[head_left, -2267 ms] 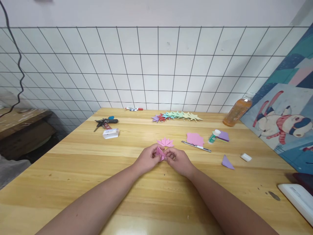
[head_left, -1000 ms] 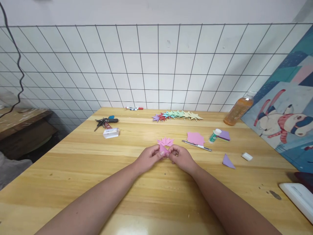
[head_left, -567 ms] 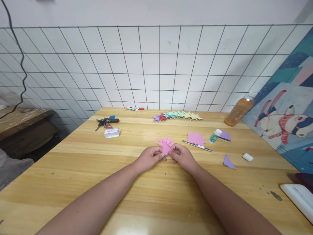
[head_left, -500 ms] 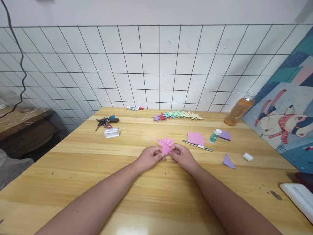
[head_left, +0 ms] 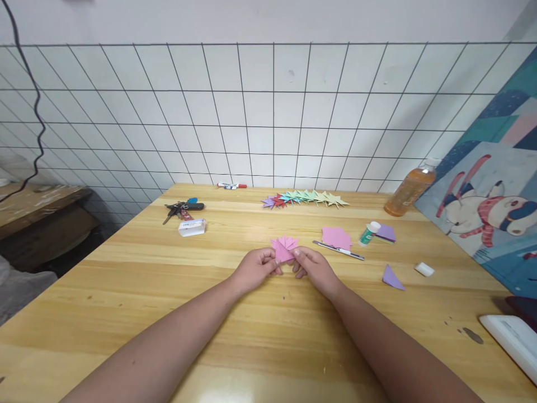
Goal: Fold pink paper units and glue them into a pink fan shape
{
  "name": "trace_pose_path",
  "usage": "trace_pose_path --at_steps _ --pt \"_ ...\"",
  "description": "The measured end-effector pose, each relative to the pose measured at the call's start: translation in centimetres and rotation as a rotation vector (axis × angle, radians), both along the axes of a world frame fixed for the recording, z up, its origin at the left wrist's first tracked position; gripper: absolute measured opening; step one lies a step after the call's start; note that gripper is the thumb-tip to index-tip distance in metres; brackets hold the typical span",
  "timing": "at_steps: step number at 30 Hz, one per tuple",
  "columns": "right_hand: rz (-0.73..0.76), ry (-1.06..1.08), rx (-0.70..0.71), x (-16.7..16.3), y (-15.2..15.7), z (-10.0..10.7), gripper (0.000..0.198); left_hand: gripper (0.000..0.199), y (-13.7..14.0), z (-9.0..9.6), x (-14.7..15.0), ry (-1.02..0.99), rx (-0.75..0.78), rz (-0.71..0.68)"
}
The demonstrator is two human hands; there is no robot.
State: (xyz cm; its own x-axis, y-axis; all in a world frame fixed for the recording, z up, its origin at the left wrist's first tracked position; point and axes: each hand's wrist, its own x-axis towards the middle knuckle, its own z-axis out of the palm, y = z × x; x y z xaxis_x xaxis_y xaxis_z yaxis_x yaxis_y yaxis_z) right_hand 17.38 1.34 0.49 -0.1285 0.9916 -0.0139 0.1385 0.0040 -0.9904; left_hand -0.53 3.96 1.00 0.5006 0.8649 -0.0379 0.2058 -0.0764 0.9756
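Observation:
A pink folded paper (head_left: 285,246) with a pleated, pointed top edge is held between my two hands, just above the wooden table (head_left: 235,347). My left hand (head_left: 257,270) pinches its lower left side between thumb and fingers. On the lower right side, my right hand (head_left: 314,268) grips it with thumb and forefinger, the other fingers curled beneath. A flat flap now covers the lower front of the paper. Right of my hands lie pink paper sheets (head_left: 337,237) and a slim craft knife or pen (head_left: 339,250).
A row of folded paper stars (head_left: 306,198) lies at the back, near a marker (head_left: 232,186). Keys (head_left: 183,209) and a small white box (head_left: 192,227) are left. Rightward are a glue stick (head_left: 369,233), purple sheets (head_left: 386,232), a purple triangle (head_left: 392,277), an eraser (head_left: 424,269) and a bottle (head_left: 410,189).
The pink paper's lower front has changed from a narrow, cone-like fold to a wider flat flap. My right fingers have shifted slightly; my left hand has barely moved.

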Motion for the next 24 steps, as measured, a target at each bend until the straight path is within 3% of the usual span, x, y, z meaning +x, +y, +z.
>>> trace_pose_path --at_steps 16,24 --pt "0.032 -0.206 0.124 -0.30 0.04 -0.31 0.016 0.028 -0.17 -0.44 0.04 0.119 0.130 -0.064" --pt "0.088 -0.304 0.129 -0.21 -0.32 -0.08 0.017 0.025 -0.27 0.20 0.04 -0.021 0.152 0.005"
